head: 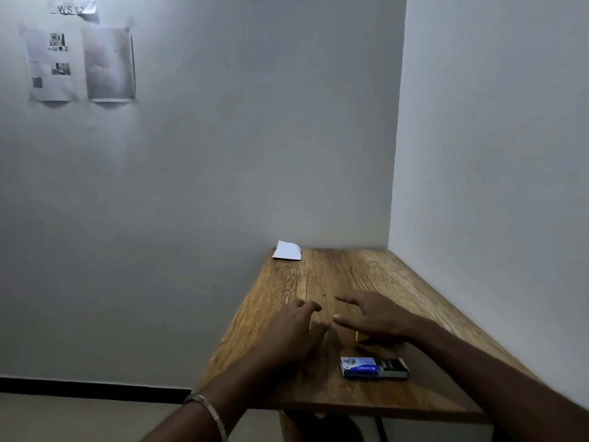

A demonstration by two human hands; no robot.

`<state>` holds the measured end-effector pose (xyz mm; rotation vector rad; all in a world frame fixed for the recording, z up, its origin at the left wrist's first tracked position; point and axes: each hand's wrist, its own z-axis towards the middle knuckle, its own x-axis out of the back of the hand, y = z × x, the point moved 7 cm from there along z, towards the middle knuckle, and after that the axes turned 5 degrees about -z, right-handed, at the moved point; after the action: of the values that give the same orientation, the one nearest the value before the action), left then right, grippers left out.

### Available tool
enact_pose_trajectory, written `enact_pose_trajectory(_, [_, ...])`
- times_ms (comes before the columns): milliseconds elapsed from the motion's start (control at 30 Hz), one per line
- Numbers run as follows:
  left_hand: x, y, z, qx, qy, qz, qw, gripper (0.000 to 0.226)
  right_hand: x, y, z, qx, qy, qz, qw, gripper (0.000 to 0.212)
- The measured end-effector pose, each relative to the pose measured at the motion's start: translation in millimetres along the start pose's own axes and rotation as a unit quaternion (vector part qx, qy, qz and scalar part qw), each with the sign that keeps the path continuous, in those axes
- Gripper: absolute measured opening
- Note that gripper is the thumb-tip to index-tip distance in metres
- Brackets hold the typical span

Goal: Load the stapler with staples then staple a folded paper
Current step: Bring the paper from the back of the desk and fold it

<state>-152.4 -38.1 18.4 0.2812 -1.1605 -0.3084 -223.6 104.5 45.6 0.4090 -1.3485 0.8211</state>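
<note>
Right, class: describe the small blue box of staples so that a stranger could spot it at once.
Start at the wooden table in the corner. Near its front edge, below the right hand, lies the small blue box of staples. It is the only blue thing; the folded white paper lies far back.

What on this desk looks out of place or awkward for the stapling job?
Two things. The folded paper lies at the far left corner of the table, slightly over the edge and away from both hands. The staple box has its tray slid partly out. A yellow object is mostly hidden under the right hand.
</note>
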Motion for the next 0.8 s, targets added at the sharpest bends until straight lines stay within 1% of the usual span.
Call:
enact_pose_trajectory(100, [2.6, -15.6, 23.4, 0.005, -0.062, 0.091, 0.994, 0.062, 1.0, -6.6, 21.9, 0.017, 0.006, -0.037, 0.999, 0.07])
enact_pose_trajectory(167, [7.4, -26.0, 39.0, 0.005, -0.072, 0.126, 0.989, 0.065, 0.6, -10.9, 38.3, 0.029, 0.005, -0.051, 0.998, 0.07])
enact_pose_trajectory(267, [13.2, -43.4, 66.2, 0.009, -0.072, 0.151, 0.986, 0.069, -1.6, -12.0, 69.1, 0.041, 0.002, -0.079, 0.996, 0.07])
enact_pose_trajectory(500, [13.3, -88.0, 128.1, 0.023, -0.084, 0.162, 0.983, 0.076, -17.5, 5.0, 144.5, 0.039, -0.009, -0.091, 0.995, 0.074])
enact_pose_trajectory(667, [13.6, -119.3, 176.9, 0.029, -0.076, 0.171, 0.982, 0.075, -32.8, 22.7, 203.7, 0.022, -0.026, -0.075, 0.997, 0.077])
enact_pose_trajectory(800, [4.3, -147.7, 215.5, 0.046, -0.088, 0.158, 0.982, 0.07, -46.8, 36.0, 247.5, 0.016, -0.034, -0.065, 0.997, 0.072])
